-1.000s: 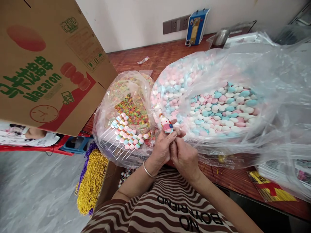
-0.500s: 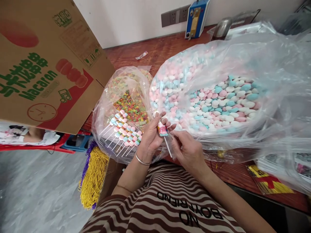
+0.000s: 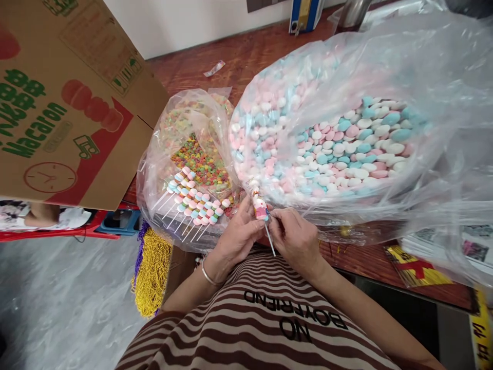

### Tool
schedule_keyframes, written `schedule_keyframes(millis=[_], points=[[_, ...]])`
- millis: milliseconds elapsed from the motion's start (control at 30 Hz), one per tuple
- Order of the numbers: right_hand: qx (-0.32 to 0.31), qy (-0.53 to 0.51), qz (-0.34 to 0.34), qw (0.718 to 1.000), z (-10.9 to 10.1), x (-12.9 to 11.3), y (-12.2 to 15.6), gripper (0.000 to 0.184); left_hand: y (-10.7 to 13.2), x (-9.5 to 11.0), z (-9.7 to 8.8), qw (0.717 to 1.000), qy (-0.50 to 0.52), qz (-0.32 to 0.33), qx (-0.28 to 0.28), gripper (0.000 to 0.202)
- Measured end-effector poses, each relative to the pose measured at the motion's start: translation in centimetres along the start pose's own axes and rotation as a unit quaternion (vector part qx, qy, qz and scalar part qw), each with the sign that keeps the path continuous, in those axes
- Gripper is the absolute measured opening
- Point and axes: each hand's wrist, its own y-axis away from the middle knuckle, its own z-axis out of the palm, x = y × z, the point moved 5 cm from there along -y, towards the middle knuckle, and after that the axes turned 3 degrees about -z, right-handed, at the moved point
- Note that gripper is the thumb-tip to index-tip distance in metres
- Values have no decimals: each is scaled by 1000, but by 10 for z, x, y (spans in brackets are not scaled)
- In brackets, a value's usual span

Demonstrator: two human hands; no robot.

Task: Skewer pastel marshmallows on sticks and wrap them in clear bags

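Upright between my hands is a candy skewer [image 3: 261, 209] in a clear printed wrapper, its white stick [image 3: 271, 240] pointing down toward my shirt. My left hand [image 3: 242, 228] is closed around its side, thumb and fingers on the wrapper. At the wrapper's lower end, where the stick comes out, my right hand [image 3: 295, 234] pinches with thumb and forefinger; the exact bit between those fingertips is partly hidden. Just left, several unwrapped candy skewers [image 3: 196, 201] with pink, white and blue pieces lie in rows on a bag of small colourful candies [image 3: 204, 162].
A big clear bag of pastel candies [image 3: 346, 149] fills the table's right side. At left stands a Macaron carton [image 3: 84, 103]. Gold and purple strands [image 3: 152, 272] hang below it. A blue device [image 3: 306, 15] is by the wall; a yellow packet [image 3: 418, 266] lies at right.
My left fingers, spread behind the wrapped skewer before, are now closed on its side. My right fingers have come up to the wrapper's lower end. The camera view has tilted down.
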Motion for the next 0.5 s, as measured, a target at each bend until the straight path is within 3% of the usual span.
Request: schedule_keyframes(millis=[100, 267, 500], points=[[-5, -26, -24, 999, 1, 1, -6, 14, 4, -2, -2, 1000, -5, 21, 7, 74], [-14, -46, -47, 998, 3, 0, -19, 12, -3, 4, -2, 996, -1, 84, 13, 67], [-20, -23, -88, 996, 5, -3, -39, 17, -19, 7, -8, 987, 4, 138, 83, 73]])
